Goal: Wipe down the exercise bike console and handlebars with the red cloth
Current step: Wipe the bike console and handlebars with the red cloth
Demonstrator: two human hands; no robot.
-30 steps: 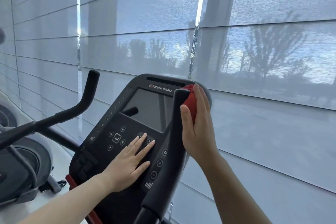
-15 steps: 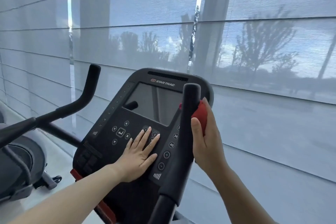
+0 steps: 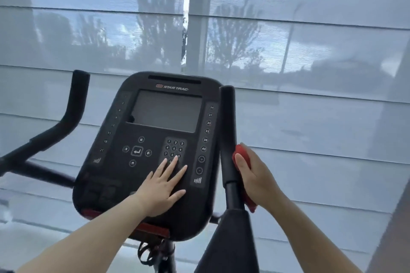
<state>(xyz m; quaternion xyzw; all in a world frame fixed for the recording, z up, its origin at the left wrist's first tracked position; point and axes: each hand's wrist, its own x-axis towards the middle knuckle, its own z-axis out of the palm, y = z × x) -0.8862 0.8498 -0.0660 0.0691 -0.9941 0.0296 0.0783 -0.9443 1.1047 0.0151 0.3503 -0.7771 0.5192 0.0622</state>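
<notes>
On the right handlebar point(image 3: 227, 128), your right hand point(image 3: 255, 175) clamps the red cloth point(image 3: 240, 155) against the grip in mid-wipe, while your left hand point(image 3: 162, 188) lies flat, fingers spread, on the console point(image 3: 115, 175); the next move probably calls for sliding the cloth along the bar under steady pressure.

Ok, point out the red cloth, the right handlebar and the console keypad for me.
red cloth point(image 3: 239, 150): head view, bunched top end beside the bar.
right handlebar point(image 3: 227, 128): head view, bare upper grip.
console keypad point(image 3: 175, 148): head view, middle number keys.
</notes>
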